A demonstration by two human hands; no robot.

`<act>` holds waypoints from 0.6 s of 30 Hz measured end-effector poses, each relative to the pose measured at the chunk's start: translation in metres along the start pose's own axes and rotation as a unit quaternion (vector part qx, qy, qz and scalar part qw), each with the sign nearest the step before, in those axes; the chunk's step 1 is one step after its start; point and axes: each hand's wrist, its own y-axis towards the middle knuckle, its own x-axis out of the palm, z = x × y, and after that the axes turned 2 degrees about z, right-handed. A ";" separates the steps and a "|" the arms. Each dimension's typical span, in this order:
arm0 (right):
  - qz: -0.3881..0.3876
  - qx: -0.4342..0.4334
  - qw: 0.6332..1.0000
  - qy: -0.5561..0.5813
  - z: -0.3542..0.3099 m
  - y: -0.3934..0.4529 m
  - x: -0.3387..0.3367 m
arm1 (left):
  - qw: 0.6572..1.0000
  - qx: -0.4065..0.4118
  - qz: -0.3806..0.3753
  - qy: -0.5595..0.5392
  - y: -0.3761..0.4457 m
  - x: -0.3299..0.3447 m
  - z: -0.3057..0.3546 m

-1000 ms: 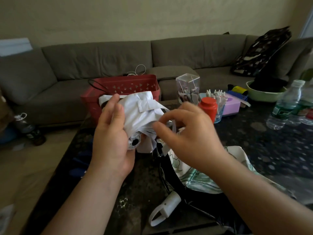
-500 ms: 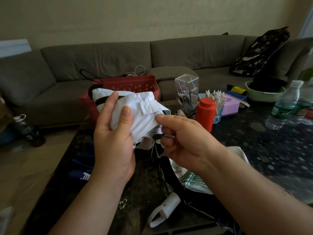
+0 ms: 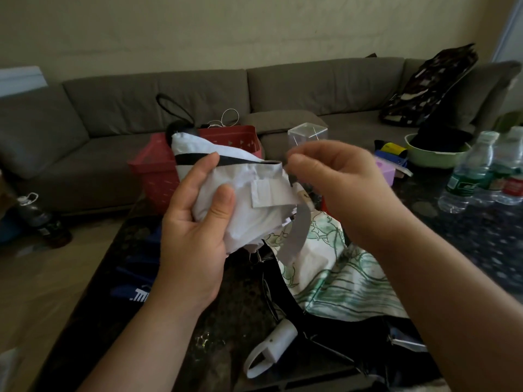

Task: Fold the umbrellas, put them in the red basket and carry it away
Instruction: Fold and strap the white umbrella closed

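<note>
Left hand (image 3: 195,222) wraps the bundled white umbrella (image 3: 240,199) from below, thumb pressed on the front folds, fingers curled behind — looks like this keeps the rolled canopy from springing loose while it gets fastened. Right hand (image 3: 336,176) is up at the bundle's right end, thumb and forefinger closed together in a narrow pinch; motion blur there, so what it pinches is probably the end of the strap (image 3: 294,236), but I cannot say for sure. The strap hangs down in a grey curve from the bundle's right side, not wrapped round yet, and a pale closure patch (image 3: 266,193) faces up on the cloth, likely where the strap lands. A black band (image 3: 226,159) crosses the top of the bundle. The umbrella is held in the air above the dark table (image 3: 467,241), in front of the red basket (image 3: 158,171), not in it. A second umbrella (image 3: 334,278) with green print lies open and unfolded on the table under the hands, its white handle (image 3: 271,349) nearer the camera. Versus half a second back: the bundle has rotated so the black band and tip now show on top, the right hand has lifted from beside the folds to above the right end, and the strap now dangles free where it was tucked before. Basket and second umbrella unchanged.
</note>
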 end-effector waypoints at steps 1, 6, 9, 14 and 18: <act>-0.041 0.023 0.999 0.027 0.004 0.001 0.000 | 1.000 -0.002 -0.008 0.001 0.000 0.000 -0.001; -0.162 0.094 0.974 0.125 0.012 0.006 -0.006 | 0.999 0.003 -0.036 0.034 -0.001 -0.003 -0.001; -0.181 0.116 0.964 0.158 0.011 0.003 -0.005 | 0.998 0.009 -0.056 0.038 0.000 -0.004 -0.001; -0.092 0.130 0.976 0.151 0.025 0.004 0.006 | 0.994 0.033 -0.076 0.068 0.000 -0.006 -0.001; -0.074 0.142 0.982 0.101 0.028 0.007 0.000 | 0.980 0.070 -0.078 0.167 0.003 -0.013 0.000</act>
